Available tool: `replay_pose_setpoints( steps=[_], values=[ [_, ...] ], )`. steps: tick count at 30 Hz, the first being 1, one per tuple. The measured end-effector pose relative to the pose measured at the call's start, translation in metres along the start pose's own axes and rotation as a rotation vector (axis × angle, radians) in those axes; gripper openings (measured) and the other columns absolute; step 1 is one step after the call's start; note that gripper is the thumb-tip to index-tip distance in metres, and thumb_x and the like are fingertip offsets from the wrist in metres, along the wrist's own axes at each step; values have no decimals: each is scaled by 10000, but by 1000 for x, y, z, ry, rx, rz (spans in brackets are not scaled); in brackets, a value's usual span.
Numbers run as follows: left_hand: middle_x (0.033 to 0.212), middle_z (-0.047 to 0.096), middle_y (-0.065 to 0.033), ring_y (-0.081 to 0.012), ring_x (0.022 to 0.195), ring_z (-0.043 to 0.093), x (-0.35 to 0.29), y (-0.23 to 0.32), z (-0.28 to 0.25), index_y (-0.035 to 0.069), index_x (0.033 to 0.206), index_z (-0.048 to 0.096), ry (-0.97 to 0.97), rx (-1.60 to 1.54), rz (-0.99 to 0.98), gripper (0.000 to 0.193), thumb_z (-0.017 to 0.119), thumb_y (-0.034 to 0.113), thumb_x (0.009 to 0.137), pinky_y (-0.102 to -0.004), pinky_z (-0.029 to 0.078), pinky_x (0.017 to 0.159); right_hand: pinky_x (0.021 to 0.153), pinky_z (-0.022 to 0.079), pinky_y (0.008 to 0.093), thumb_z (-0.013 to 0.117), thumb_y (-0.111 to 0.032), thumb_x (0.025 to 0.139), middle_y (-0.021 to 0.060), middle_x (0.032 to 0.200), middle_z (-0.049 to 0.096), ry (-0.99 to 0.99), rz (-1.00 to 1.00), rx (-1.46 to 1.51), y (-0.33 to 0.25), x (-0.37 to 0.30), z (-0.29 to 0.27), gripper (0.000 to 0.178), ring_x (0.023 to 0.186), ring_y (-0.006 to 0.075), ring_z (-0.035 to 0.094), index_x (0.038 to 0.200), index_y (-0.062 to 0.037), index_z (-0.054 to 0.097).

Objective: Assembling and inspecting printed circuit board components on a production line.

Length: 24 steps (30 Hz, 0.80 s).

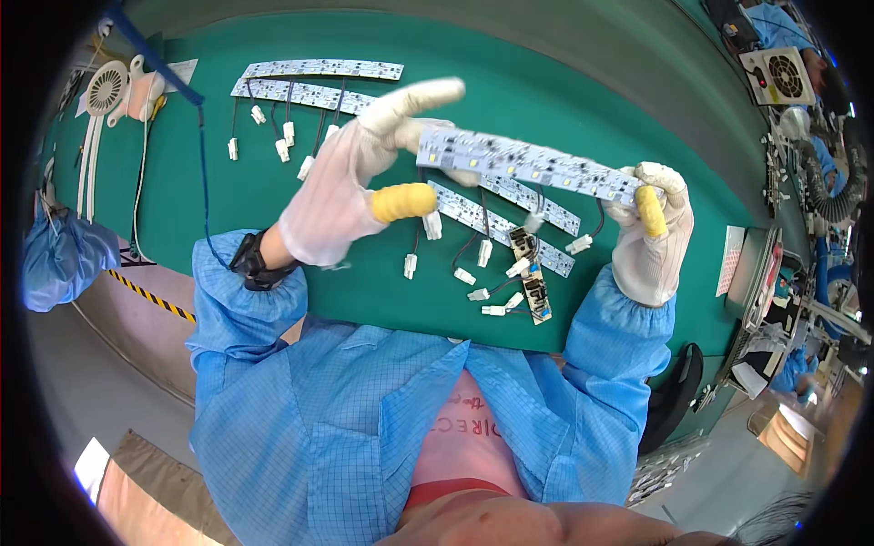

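Observation:
My right hand (pixel 657 232), in a white glove with a yellow thumb cover, grips the right end of a white LED strip board (pixel 528 162), held tilted above the table. My left hand (pixel 350 173), gloved alike, is open at the board's left end. Its thumb and index finger stand apart, and other fingers pass behind the board; whether they touch it I cannot tell. Below lie more LED boards (pixel 469 211) with dark wires and white connectors (pixel 484 253). A small circuit board (pixel 532 282) with dark parts lies nearest my body.
Two LED boards (pixel 323 69) lie at the far left of the green table (pixel 564 100). A blue cord (pixel 202 164) runs to the black wrist strap (pixel 257 261) on my left wrist. A white fan (pixel 107 88) stands left; metal trays (pixel 760 273) line the right edge.

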<state>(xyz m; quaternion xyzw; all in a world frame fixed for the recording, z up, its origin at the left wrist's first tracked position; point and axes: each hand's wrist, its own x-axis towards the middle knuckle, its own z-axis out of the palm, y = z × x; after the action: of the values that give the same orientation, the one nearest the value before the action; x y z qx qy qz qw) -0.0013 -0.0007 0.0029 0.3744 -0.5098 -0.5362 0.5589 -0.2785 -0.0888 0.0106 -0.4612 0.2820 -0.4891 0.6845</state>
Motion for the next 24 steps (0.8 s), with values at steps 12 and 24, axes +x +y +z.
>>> replay_pose_setpoints(
  steps=[12,24],
  values=[
    [923,650,-73,-142,899,604,0,-12,-18,64,1050,643,94,537,356,444,742,285,677,-250,500,749,477,323,137,637,-156,843,27,833,567,-52,93,-261,-17,-6,1,367,577,30,477,1137,17,501],
    [899,677,-88,-188,987,568,0,-9,-22,-45,1112,581,73,453,217,546,637,389,786,-386,338,1012,468,344,127,704,-156,787,35,857,583,-10,100,-293,-23,-10,4,450,588,34,500,1139,31,494]
  ],
)
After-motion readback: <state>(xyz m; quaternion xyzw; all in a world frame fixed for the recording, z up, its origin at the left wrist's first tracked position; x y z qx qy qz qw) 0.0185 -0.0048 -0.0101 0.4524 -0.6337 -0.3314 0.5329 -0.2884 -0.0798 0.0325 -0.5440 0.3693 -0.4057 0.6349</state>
